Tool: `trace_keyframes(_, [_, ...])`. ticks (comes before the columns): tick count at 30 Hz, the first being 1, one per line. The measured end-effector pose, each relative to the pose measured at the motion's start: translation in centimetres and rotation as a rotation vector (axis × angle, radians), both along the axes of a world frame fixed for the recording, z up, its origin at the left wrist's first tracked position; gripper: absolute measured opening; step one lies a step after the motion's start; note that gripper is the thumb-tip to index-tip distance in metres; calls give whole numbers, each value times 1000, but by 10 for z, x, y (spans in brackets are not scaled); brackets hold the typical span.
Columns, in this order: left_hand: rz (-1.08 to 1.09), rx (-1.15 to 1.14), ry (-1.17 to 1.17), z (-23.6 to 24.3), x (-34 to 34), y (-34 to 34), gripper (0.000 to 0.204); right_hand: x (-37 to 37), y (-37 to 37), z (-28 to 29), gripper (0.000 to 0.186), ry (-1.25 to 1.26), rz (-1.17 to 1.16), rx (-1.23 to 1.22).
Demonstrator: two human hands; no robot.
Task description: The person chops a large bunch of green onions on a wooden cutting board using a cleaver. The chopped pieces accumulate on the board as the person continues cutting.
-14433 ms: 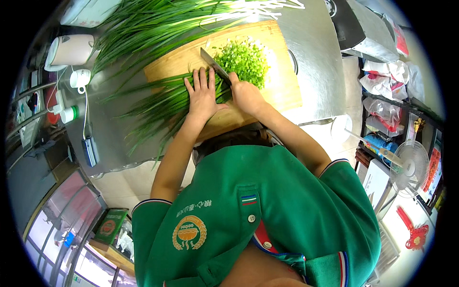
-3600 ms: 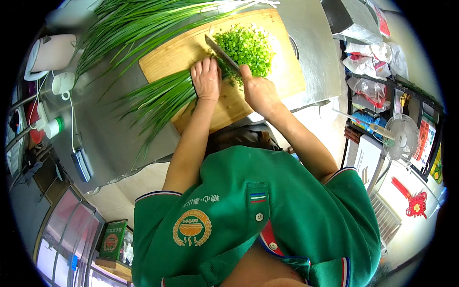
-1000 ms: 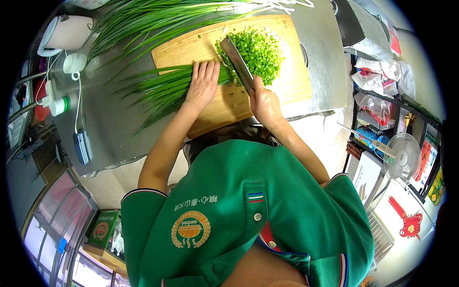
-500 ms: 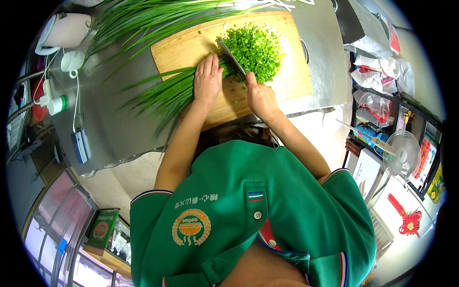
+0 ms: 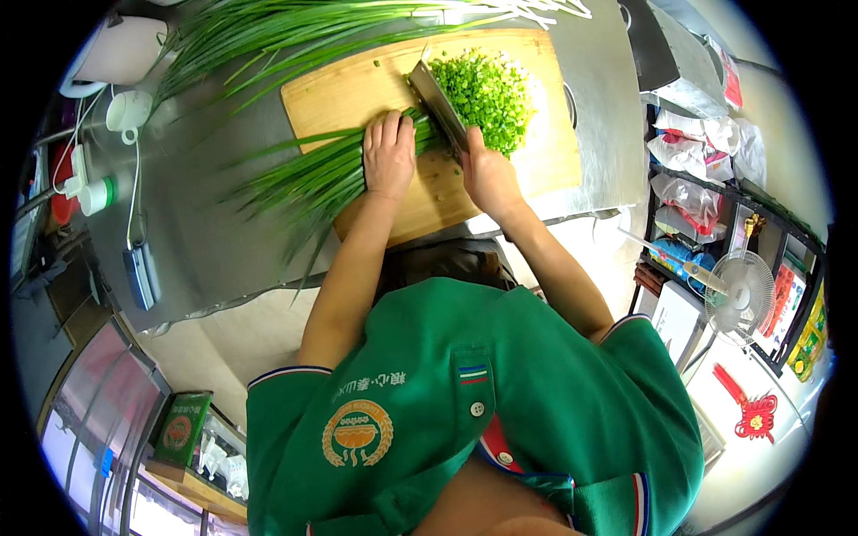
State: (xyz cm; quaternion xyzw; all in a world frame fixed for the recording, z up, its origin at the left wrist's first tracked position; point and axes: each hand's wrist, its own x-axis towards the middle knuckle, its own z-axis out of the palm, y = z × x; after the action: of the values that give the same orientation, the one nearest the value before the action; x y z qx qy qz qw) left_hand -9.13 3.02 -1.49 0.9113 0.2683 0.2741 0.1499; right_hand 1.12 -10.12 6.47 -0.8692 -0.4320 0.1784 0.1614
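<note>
On a wooden cutting board (image 5: 332, 89) lies a bunch of green onions (image 5: 308, 168), its leaves trailing off the left side. My left hand (image 5: 391, 154) presses down over the bunch near its cut end, fingers wrapped on the stalks. A cleaver (image 5: 438, 105) is in my right hand (image 5: 491, 179), which grips the handle. Its wide blade leans between the bunch and a heap of chopped green onion (image 5: 487, 100) on the board's right half. The blade's lower edge is hard to see.
Uncut green onions (image 5: 295, 37) stretch across the far side of the steel table (image 5: 201, 214). At the left are a pale kettle (image 5: 121, 49), a white mug (image 5: 130, 111) and a corded dark device (image 5: 140, 277). A shelf with bags (image 5: 688, 152) and a fan (image 5: 741, 297) stand on the right.
The cleaver's blade has tilted so more of its flat face shows. My left hand stays on the bunch, and the whole view has shifted slightly.
</note>
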Motion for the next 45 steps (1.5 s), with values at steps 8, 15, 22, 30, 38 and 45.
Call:
trace_keyframes(8, [8,-20,13,-2,-4,-3,23,-25,1,22,31,-98,65,-146])
trace_keyframes(15, [-26,-22,44,2,-4,-2,23,-14,18,2,33,-54,46,-71])
trace_keyframes(22, [-2,23,168,6,-3,1,26,-21,13,40,42,-84,87,-182])
trace_keyframes(30, [-35,5,229,3,-7,-5,27,-18,20,-13,30,-104,88,-60])
trace_keyframes(38, [2,-14,202,0,-6,0,24,-27,10,35,35,-95,116,-221])
trace_keyframes(45, [-16,-57,200,1,-8,-5,25,-31,28,-10,37,-140,108,-49])
